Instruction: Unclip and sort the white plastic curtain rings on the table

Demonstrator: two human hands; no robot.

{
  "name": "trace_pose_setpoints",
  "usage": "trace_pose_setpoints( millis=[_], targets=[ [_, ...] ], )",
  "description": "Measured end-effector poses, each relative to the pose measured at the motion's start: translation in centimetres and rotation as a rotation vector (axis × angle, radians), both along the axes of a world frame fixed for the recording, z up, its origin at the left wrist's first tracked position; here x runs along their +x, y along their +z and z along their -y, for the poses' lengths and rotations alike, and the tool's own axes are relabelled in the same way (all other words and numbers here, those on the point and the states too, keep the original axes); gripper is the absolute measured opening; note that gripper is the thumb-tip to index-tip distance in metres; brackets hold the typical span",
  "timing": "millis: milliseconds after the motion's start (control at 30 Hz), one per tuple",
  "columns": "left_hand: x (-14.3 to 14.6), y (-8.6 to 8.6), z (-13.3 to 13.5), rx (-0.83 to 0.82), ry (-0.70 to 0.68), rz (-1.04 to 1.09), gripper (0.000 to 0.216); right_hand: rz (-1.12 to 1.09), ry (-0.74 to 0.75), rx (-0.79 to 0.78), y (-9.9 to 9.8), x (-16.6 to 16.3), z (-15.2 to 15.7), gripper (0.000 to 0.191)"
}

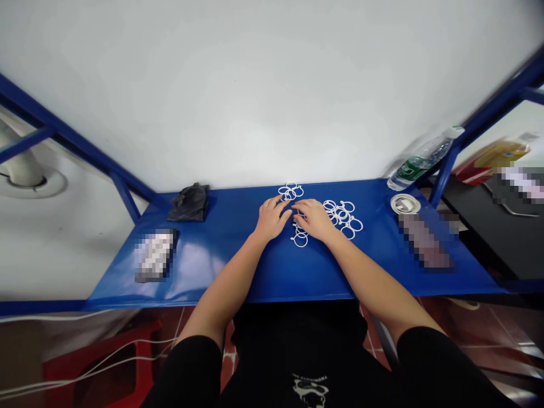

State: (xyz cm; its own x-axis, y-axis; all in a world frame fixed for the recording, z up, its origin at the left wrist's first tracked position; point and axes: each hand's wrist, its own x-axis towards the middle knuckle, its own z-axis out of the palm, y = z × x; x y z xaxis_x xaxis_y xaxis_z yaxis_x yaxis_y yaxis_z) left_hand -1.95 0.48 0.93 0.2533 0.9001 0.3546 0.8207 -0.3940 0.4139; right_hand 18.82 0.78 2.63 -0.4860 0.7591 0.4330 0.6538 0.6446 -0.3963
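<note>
Left hand (272,218) and right hand (313,219) huddle over white rings (342,216) near the table's (212,258) far edge, their fingertips hidden, so I can't tell what either grips.

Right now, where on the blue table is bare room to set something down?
Bare blue tabletop lies between the black crumpled cloth and the left hand, and along the front edge between both forearms. Crowded: white rings around the right hand; water bottle and white coil at right.

Over a dozen white rings (342,217), one bottle (419,161), one black cloth (190,202), one coil (405,203).
</note>
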Motion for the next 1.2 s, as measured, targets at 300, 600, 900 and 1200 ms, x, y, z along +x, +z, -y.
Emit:
trace_pose_setpoints(
  millis=[300,600,900,1200],
  targets=[
    [0.1,0.1,-0.6,-0.134,-0.073,-0.085,0.051,0.15,0.018,-0.132,-0.9,-0.5,0.2,0.032],
    [-0.6,-0.1,-0.4,-0.038,0.111,-0.024,0.043,0.187,0.049,-0.132,-1.1,-0.1,-0.1,0.038],
    [-0.3,0.5,-0.1,0.109,0.17,0.068,0.027,0.197,0.058,-0.127,-0.6,-0.2,0.4,0.038],
    [0.0,-0.1,0.2,0.235,-0.048,0.214,0.021,-0.032,-0.052,-0.07,-0.1,-0.5,0.4,0.05]
  ],
)
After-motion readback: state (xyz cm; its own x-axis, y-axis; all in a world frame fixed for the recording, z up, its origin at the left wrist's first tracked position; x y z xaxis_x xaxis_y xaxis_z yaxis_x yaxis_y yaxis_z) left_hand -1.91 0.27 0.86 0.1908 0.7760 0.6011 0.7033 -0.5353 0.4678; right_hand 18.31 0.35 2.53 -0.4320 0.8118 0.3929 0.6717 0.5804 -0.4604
